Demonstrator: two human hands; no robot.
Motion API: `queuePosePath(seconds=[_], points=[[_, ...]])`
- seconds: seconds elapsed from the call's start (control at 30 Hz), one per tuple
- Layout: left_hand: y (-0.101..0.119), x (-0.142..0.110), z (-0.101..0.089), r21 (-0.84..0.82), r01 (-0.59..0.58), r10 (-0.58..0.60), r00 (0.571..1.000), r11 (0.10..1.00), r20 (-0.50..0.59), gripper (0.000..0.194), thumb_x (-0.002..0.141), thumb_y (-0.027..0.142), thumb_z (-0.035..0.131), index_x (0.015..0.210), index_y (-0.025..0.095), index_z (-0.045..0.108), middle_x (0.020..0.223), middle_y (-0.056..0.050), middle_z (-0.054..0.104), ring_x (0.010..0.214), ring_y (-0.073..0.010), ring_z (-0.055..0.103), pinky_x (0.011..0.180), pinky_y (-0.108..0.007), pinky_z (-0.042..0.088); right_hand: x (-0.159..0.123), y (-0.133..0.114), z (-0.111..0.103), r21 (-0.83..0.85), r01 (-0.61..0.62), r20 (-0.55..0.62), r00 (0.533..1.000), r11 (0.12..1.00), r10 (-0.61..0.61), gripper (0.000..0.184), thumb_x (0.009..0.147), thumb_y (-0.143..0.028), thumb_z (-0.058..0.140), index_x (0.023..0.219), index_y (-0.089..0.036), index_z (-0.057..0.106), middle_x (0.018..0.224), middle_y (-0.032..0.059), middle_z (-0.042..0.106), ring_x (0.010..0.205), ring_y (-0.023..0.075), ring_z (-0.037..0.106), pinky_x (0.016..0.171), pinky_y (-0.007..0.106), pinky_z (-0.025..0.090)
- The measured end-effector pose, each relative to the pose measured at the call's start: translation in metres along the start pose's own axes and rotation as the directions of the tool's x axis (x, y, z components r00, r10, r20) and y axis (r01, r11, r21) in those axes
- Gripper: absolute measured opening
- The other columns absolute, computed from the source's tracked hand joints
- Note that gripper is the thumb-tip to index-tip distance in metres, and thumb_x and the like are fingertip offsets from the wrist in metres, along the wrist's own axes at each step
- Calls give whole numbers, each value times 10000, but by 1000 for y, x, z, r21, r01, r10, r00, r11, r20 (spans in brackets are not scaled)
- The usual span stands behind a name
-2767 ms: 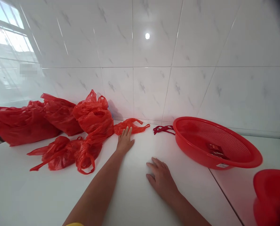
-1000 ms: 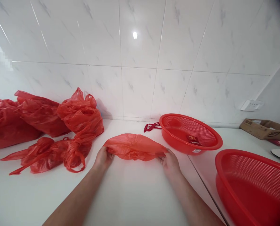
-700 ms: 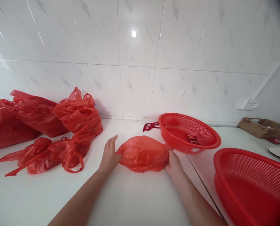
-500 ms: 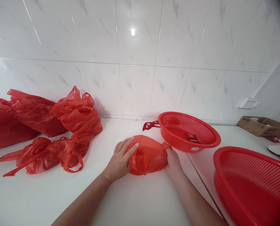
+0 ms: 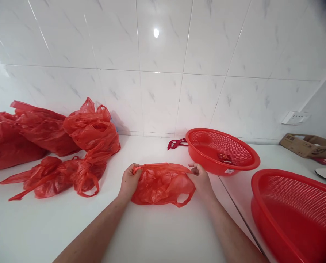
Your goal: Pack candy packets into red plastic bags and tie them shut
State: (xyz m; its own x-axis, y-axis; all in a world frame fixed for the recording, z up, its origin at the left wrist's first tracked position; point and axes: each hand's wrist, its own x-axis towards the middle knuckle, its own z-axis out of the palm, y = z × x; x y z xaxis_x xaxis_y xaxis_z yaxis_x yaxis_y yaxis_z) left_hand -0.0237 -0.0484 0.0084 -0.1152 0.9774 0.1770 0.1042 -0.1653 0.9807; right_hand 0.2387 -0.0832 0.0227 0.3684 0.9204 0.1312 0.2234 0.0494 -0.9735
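Observation:
A thin red plastic bag (image 5: 161, 186) is stretched sideways between my hands, low over the white table. My left hand (image 5: 130, 181) is closed on its upper left corner. With thumb and fingers, my right hand (image 5: 200, 179) pinches the upper right edge. One handle loop hangs toward me at the bag's lower right. Whether anything lies inside the bag cannot be made out.
Several filled red bags (image 5: 93, 129) sit at the left against the tiled wall, with knotted ones (image 5: 56, 179) in front. To the right are a red mesh basket (image 5: 206, 160) holding a small dark red packet (image 5: 225, 158), a nearer red basket (image 5: 272, 215), and a cardboard box (image 5: 310, 146).
The bag was taken from beside the wall and brought to the middle. My left hand went from lying open against it to gripping its corner, and the bag turned so a handle loop faces me.

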Motion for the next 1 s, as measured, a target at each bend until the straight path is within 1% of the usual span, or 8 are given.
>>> queuePosePath(seconds=[0.1,0.23,0.43,0.57,0.63,0.83,0.9,1.0], points=[[1,-3,0,0,-9,9,997,1000,-75,143,737,333,572,698,199,540,576,48,527,504,-108,467,482,-216,353,-10,-7,1,-186,204,-53,975,961,-217,404,694,-298,576,1089,-213,559,915,28,561,748,164,537,661,303,484],[1,-3,1,17,-4,6,987,1000,-159,142,746,331,579,719,192,576,625,27,572,553,-125,503,508,-223,374,-24,-18,5,-400,449,-77,852,799,-518,374,778,-234,509,1152,-210,510,1109,87,535,972,214,523,808,373,477],[-3,1,1,-60,40,-49,985,997,-168,249,748,424,595,816,186,615,706,-3,634,636,-156,579,597,-250,444,-37,-27,12,-519,614,-61,667,594,-743,358,815,-173,504,1173,-197,510,1119,116,526,1072,246,493,911,444,436],[-3,-1,4,-116,61,-77,987,991,-143,268,724,436,623,825,187,620,679,6,630,638,-158,591,607,-252,455,-52,-28,24,-485,737,99,581,470,-808,277,821,-126,482,1069,-208,577,1032,88,565,987,215,535,875,393,448],[-2,-2,5,-175,95,-119,984,980,-129,262,711,430,638,815,190,615,669,14,629,625,-154,589,597,-250,455,-58,-27,33,-460,759,186,591,462,-785,268,828,-110,457,1035,-208,596,998,82,578,949,206,547,846,372,459],[3,-3,9,-361,185,-219,974,914,-55,289,690,439,653,766,195,519,607,49,571,526,-122,551,538,-245,448,-54,-4,50,-471,639,349,768,608,-537,403,845,-104,388,1225,-184,496,1123,116,562,999,216,549,838,373,483],[5,-4,9,-414,220,-236,972,884,11,297,690,432,659,748,193,493,606,48,566,526,-121,556,542,-251,454,-49,5,53,-455,635,419,771,624,-479,444,827,-115,428,1264,-185,458,1175,104,564,1061,220,531,918,403,445],[7,-8,11,-480,296,-246,955,826,166,289,690,387,687,718,183,485,624,33,579,560,-121,574,567,-251,465,-46,11,58,-449,665,501,740,596,-448,527,794,-161,514,1311,-181,416,1238,89,563,1113,234,505,990,440,373]])
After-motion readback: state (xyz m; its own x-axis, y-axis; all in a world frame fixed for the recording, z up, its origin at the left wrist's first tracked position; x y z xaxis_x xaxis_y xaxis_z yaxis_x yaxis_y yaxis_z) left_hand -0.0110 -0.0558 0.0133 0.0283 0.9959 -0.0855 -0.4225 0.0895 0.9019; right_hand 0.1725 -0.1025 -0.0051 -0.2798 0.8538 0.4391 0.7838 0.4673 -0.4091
